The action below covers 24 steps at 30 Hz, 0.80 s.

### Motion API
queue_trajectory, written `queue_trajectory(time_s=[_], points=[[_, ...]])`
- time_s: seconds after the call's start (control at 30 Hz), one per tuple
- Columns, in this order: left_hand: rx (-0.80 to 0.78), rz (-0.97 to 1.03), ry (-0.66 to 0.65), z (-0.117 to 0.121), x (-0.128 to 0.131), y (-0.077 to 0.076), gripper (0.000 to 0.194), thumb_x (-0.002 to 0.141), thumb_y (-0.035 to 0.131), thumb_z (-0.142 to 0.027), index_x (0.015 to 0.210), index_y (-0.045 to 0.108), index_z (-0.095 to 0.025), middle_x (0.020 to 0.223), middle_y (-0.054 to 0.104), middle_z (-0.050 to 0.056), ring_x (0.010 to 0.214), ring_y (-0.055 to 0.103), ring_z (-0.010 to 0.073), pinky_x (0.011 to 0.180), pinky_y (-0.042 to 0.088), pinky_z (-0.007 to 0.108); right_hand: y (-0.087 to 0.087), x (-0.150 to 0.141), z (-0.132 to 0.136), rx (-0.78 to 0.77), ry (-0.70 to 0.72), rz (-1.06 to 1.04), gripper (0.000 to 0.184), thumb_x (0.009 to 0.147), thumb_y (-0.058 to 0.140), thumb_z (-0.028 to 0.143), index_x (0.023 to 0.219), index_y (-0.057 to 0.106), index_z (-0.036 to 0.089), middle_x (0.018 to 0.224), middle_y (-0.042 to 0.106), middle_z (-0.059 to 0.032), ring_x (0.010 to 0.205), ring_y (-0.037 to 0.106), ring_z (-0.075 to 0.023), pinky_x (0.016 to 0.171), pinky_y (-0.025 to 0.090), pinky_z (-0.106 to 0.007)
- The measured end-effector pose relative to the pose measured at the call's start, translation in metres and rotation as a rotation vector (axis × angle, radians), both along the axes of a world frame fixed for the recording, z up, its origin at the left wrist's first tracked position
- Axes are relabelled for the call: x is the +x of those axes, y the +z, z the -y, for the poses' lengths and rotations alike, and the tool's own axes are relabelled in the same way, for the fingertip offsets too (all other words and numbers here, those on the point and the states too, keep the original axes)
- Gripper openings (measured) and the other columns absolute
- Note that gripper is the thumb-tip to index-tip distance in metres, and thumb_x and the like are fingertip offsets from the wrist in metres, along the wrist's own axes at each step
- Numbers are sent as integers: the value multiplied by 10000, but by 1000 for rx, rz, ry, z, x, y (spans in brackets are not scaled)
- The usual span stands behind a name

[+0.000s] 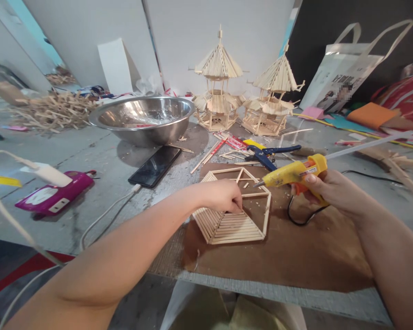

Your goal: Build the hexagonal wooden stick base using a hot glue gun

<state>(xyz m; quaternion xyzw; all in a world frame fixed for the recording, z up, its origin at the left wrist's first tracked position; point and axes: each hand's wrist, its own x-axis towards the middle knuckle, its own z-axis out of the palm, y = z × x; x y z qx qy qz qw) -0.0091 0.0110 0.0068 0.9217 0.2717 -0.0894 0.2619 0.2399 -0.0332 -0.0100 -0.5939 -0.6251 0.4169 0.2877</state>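
Observation:
My right hand (321, 185) grips a yellow hot glue gun (292, 173) with a long clear glue stick poking out of its back. Its nozzle points left, just above the far right part of a six-sided wooden stick frame (267, 213). Over that frame reaches my left hand (225, 196), fingers pinched together near its centre; whatever they pinch is hidden. Thin sticks fill the near and left sections of the frame, while brown board (296, 256) shows through the right and far sections. A few tiny stick bits lie inside the frame.
Two wooden stick pagodas (219, 68) stand at the back. Blue-handled cutters (266, 156) and loose sticks (209, 156) lie beyond the frame. Leftward are a steel basin (141, 123), a phone (154, 166) on a cable, a purple power strip (55, 192) and a stick heap (55, 107).

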Motion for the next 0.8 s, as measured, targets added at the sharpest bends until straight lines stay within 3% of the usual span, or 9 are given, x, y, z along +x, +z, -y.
queue_trajectory(time_s=[0.17,0.27,0.4,0.53,0.8], points=[[-18,16,81,-1,-2,4,179,682,512,-244,761,652,-165,702,647,12,579,518,81,534,336,182,4,-1,-6,156,-288,-145,403,683,433,554,674,474,153,398,441,35,354,381,-63,383,301,-207],[14,51,158,-4,-5,6,186,681,502,-257,759,644,-165,725,640,18,603,517,90,553,338,195,3,8,-14,305,-478,-406,261,639,587,366,770,453,184,475,475,63,375,430,-62,401,355,-200],[80,116,276,-13,-9,4,210,692,472,-286,773,626,-168,678,617,8,553,483,84,533,324,206,-7,32,-25,362,-687,-552,201,541,607,98,656,460,169,478,481,59,420,461,-55,456,412,-185],[189,187,364,-20,-12,-3,265,721,425,-353,767,607,-165,642,593,4,539,465,85,519,310,209,-19,47,-32,310,-762,-606,167,542,587,79,629,468,157,487,490,44,444,487,-67,486,443,-198],[323,173,409,-24,-14,-7,286,732,410,-378,673,580,-156,605,575,8,523,452,84,494,274,207,-29,54,-38,223,-828,-679,133,615,531,115,717,470,173,647,564,4,520,553,-107,510,475,-251]])
